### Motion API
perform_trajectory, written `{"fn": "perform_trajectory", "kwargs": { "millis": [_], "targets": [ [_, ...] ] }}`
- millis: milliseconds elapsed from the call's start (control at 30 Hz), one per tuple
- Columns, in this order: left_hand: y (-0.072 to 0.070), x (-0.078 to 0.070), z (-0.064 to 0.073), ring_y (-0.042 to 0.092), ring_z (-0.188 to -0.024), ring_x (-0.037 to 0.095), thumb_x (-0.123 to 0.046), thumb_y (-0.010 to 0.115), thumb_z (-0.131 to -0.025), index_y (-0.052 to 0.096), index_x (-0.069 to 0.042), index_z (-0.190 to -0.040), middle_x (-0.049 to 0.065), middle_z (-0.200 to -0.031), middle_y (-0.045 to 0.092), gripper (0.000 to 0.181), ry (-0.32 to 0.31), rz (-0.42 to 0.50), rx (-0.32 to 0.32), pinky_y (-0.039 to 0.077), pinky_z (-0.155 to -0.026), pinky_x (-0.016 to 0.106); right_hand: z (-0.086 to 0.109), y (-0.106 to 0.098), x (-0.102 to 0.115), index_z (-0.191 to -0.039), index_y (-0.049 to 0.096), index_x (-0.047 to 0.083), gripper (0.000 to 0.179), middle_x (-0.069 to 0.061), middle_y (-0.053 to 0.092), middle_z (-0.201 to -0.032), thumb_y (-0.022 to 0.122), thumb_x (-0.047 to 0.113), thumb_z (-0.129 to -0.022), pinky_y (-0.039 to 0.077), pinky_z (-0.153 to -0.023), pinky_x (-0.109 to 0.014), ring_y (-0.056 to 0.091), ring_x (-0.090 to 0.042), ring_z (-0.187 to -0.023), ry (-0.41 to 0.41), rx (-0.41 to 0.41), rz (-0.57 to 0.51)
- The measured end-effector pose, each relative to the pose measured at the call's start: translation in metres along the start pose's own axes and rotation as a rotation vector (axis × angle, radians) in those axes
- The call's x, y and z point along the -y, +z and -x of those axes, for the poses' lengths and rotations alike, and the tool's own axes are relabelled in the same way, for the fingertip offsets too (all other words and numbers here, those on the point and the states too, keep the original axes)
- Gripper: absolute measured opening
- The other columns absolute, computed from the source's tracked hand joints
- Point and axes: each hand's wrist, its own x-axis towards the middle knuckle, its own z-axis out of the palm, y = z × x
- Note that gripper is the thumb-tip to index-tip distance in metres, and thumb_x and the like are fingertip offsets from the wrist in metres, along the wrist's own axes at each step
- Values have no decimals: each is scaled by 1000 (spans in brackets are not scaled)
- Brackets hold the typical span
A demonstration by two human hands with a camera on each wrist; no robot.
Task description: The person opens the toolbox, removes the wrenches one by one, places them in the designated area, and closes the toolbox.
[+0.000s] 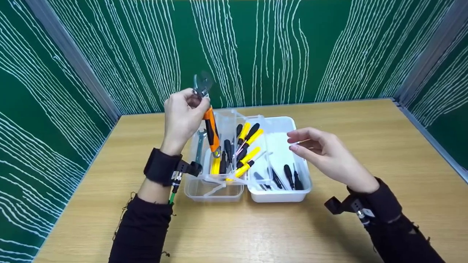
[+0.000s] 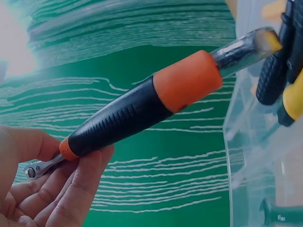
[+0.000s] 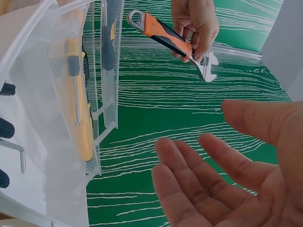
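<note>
Left hand (image 1: pixel 184 115), fingers pinching an adjustable wrench (image 1: pixel 211 129) above a toolbox (image 1: pixel 278 198), toward the far edge of the table (image 1: pixel 351 122); right hand (image 1: pixel 327 153), fingers apart. Probably a carrying step; the next move needs a steady grip.

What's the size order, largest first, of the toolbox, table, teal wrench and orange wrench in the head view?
Table
Toolbox
Orange wrench, held up, so nearness may enlarge it
Teal wrench

No legible lettering (nor numbers).
</note>
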Motion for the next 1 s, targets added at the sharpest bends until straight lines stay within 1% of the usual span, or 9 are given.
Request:
{"fn": "perform_trajectory", "kwargs": {
  "millis": [133,267,433,533,600,900,1000],
  "targets": [
    [1,0,4,65,-65,13,-11,72,-97,76,-2,-91,12,-84,78,11,-1,61,-21,59,-62,20,0,1,1,-135,68,6,34,-11,73,-134,70,22,-106,55,-96,-10,73,-22,-118,9,6,-14],
    [5,-3,8,70,-70,16,-11,72,-99,77,-1,-97,14,-89,79,11,-24,136,-20,64,-67,23,0,1,1,-136,68,6,34,-12,72,-135,70,22,-106,55,-96,-10,73,-23,-119,9,12,-16],
    [13,-6,13,77,-78,20,-10,72,-100,77,0,-102,16,-96,80,11,-56,241,-19,66,-71,27,-1,2,-1,-136,67,6,32,-12,71,-136,69,18,-106,58,-96,-14,74,-16,-116,14,51,-70],
    [18,-8,16,80,-81,23,-9,72,-99,77,1,-103,17,-99,81,11,-67,310,-20,67,-71,29,-1,2,-2,-137,66,3,33,-13,71,-136,68,15,-106,60,-97,-18,75,-11,-114,8,80,-121],
    [23,-9,18,80,-82,23,-8,73,-99,77,1,-104,17,-100,81,11,-76,349,-20,67,-71,30,-2,2,-2,-137,65,3,33,-13,71,-136,68,15,-106,60,-97,-19,75,-10,-114,5,89,-134],
    [41,-15,30,78,-81,23,-7,73,-99,77,2,-108,17,-99,80,13,-100,463,11,68,-73,33,-2,3,-4,-138,64,3,35,-12,71,-136,69,15,-106,60,-99,-21,75,-11,-116,23,104,-175],
    [46,-16,33,79,-82,22,-7,73,-99,77,2,-109,18,-99,80,14,-103,507,26,68,-74,35,-1,4,-5,-139,64,2,35,-15,70,-137,68,15,-106,60,-99,-21,75,-10,-115,14,110,-193]
  ]
}}
